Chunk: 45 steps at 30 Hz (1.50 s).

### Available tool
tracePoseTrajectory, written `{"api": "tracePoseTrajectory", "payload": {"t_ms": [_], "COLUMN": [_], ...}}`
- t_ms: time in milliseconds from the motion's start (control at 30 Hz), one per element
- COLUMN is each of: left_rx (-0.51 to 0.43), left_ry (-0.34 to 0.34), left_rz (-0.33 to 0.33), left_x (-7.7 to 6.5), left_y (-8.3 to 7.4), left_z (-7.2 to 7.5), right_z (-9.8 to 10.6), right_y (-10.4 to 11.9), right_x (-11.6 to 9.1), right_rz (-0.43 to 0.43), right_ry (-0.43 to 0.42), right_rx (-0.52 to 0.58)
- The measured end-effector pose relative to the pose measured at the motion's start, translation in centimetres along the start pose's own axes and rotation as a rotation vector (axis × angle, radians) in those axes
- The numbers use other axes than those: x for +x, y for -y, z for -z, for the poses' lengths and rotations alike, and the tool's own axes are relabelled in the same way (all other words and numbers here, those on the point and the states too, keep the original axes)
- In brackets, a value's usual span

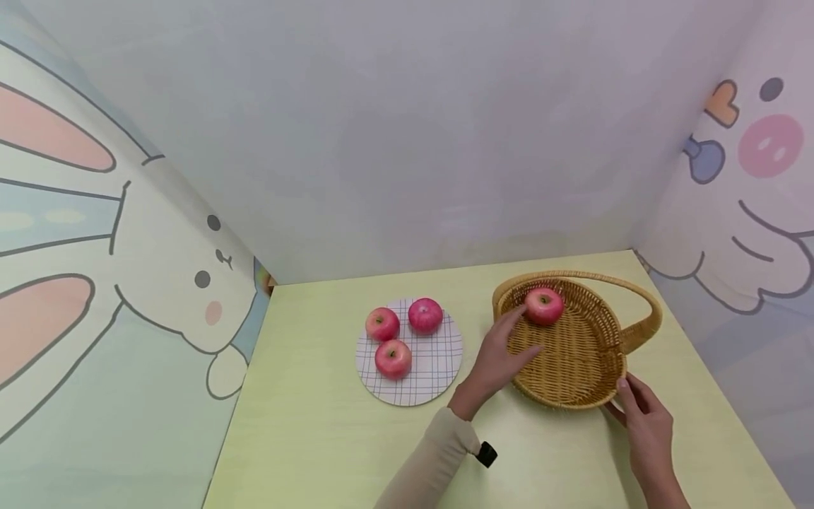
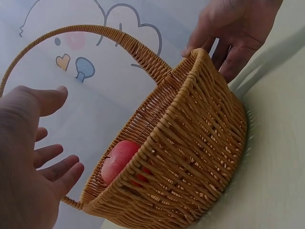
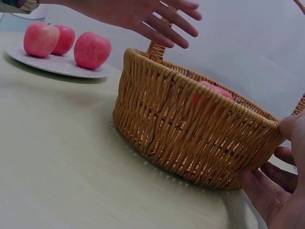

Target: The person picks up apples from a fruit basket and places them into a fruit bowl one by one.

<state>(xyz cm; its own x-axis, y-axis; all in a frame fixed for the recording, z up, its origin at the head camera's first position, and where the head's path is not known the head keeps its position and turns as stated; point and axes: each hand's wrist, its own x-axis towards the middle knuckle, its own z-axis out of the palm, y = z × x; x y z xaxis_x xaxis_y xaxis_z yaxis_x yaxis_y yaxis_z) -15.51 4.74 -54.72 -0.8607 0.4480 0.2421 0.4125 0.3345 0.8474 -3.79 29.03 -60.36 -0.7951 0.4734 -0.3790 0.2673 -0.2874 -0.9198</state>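
A brown wicker basket [image 1: 559, 360] with an arched handle stands at the right of the table, one red apple [image 1: 544, 306] lying inside near its far side. Over the basket's left rim reaches my left hand [image 1: 499, 360], fingers spread and holding nothing; in the head view its fingertips come right up to the apple. My right hand [image 1: 645, 420] grips the basket at its near right edge. The right wrist view shows that thumb at the rim and the fingers [image 3: 259, 191] low against the outer wall.
Left of the basket is a round plate [image 1: 432, 378] with a checked pattern, carrying three red apples [image 1: 393, 359]. Pale cloth walls with cartoon animals enclose the light table [image 1: 305, 438] at the back and sides.
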Motion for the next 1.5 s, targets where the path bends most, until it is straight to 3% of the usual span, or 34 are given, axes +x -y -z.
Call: {"api": "tracePoseTrajectory", "payload": {"t_ms": [100, 267, 567, 933, 1267, 1500], "left_rx": [0.044, 0.083, 0.143, 0.208, 0.193, 0.222], "left_ry": [0.016, 0.034, -0.007, 0.018, 0.029, -0.025], "left_rz": [-0.005, 0.047, 0.125, 0.213, 0.331, 0.323], "left_x": [0.9, 2.2, 4.6, 6.5, 7.6, 8.4], "left_y": [0.1, -0.2, 0.2, 1.2, 2.4, 2.3], "left_z": [-0.4, -0.7, -2.1, -3.9, -4.8, -5.6], "right_z": [0.2, 0.4, 0.0, 0.1, 0.0, -0.1], "right_y": [-0.2, -0.3, -0.2, -0.5, -0.7, -0.3], "right_x": [0.0, 0.0, 0.1, 0.1, -0.1, -0.1], "right_rz": [0.036, 0.1, 0.002, 0.058, 0.062, 0.008], "right_ry": [0.015, 0.05, -0.001, 0.03, 0.038, -0.009], "right_rx": [0.038, 0.08, -0.007, 0.066, 0.046, -0.014]}}
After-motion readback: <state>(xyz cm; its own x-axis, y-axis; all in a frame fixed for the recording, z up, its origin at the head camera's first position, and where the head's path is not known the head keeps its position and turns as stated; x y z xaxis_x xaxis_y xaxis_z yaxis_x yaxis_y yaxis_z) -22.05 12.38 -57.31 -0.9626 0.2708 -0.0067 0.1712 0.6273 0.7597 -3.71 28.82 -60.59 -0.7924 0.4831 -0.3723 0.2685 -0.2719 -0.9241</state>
